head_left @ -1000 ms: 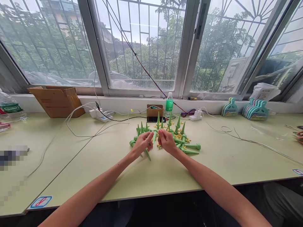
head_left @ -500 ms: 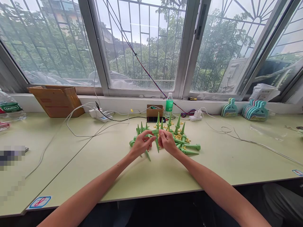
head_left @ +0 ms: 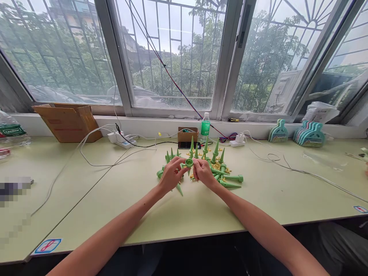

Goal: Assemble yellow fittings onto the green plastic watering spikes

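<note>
L hand (head_left: 171, 173) pinches green spike (head_left: 189, 163) at its cup end, R hand (head_left: 203, 172) curled alongside, can't tell if gripping; prob light, stiff, slick plastic, best held there.

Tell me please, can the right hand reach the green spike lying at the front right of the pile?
Probably yes: the lying spike is close to the right hand, and nothing seems to cover its pointed end. However, this hand is at the rim of the held spike.
</note>
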`<move>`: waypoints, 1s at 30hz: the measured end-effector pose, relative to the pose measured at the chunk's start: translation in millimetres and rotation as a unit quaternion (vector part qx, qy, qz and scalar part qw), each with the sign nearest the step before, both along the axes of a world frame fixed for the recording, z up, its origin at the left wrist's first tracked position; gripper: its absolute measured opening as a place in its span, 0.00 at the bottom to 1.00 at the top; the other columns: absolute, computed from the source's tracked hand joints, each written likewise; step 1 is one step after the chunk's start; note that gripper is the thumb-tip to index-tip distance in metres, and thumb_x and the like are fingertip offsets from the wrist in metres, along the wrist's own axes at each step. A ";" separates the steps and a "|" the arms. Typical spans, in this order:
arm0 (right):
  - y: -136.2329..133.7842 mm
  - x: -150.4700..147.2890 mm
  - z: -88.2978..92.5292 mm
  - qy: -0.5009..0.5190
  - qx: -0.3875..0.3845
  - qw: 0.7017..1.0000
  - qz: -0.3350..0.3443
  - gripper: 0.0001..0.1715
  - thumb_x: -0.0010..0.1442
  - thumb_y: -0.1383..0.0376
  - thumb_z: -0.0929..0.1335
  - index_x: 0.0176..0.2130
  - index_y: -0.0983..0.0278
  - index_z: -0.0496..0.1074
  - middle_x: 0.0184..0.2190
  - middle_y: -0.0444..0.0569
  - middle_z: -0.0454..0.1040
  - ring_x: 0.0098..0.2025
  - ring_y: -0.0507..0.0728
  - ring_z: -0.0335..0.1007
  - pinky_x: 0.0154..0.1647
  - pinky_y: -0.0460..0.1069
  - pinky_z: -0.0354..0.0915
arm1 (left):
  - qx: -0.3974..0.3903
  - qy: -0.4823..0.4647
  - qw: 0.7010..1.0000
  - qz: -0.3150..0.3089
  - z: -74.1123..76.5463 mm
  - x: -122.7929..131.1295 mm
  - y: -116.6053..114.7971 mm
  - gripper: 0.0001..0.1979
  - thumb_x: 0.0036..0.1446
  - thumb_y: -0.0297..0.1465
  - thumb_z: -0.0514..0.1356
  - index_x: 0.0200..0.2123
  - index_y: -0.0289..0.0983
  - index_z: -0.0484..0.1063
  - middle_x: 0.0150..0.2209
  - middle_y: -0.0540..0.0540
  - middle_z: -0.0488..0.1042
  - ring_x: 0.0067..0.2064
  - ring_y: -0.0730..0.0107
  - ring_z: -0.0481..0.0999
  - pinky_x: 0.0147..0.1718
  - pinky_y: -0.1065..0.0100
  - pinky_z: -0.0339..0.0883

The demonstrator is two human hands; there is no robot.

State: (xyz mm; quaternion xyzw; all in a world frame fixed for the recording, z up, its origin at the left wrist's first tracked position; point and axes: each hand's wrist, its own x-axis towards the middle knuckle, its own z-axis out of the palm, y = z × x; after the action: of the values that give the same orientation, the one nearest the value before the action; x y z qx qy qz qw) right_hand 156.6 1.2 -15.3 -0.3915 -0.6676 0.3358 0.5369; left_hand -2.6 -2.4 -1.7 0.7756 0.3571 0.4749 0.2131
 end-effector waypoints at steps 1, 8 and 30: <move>0.1 -0.4 -0.5 0.003 0.003 1.000 -0.002 0.32 0.65 0.48 0.57 0.16 0.61 0.55 0.07 0.40 0.57 0.10 0.48 0.51 0.15 0.45 0.54 | 0.002 0.000 1.000 0.004 -0.1 0.6 -0.3 0.14 0.57 0.41 0.58 0.42 0.40 0.73 0.39 0.44 0.69 0.26 0.76 0.66 0.20 0.74 0.63; 1.3 -4.7 -5.8 0.032 -0.008 0.999 0.011 0.29 0.64 0.44 0.56 0.22 0.61 0.58 0.11 0.39 0.60 0.10 0.48 0.53 0.12 0.45 0.52 | 0.007 -0.003 1.000 0.019 -1.9 5.1 -0.7 0.14 0.58 0.39 0.56 0.45 0.40 0.71 0.41 0.44 0.70 0.25 0.76 0.65 0.21 0.73 0.63; -5.8 -2.0 3.7 -0.062 0.085 0.994 -0.014 0.27 0.67 0.49 0.53 0.24 0.62 0.58 0.17 0.41 0.63 0.19 0.48 0.58 0.22 0.44 0.56 | -0.312 -0.179 0.928 -0.094 3.6 9.3 -0.5 0.25 0.55 0.52 0.53 0.25 0.34 0.65 0.23 0.47 0.68 0.18 0.75 0.66 0.15 0.72 0.59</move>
State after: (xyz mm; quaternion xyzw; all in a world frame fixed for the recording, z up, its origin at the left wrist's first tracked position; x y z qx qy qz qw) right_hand 154.6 -4.6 -11.7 -0.3737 -0.7203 0.2454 0.5303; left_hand 6.7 -2.9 1.8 0.6022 0.3687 0.4477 0.5487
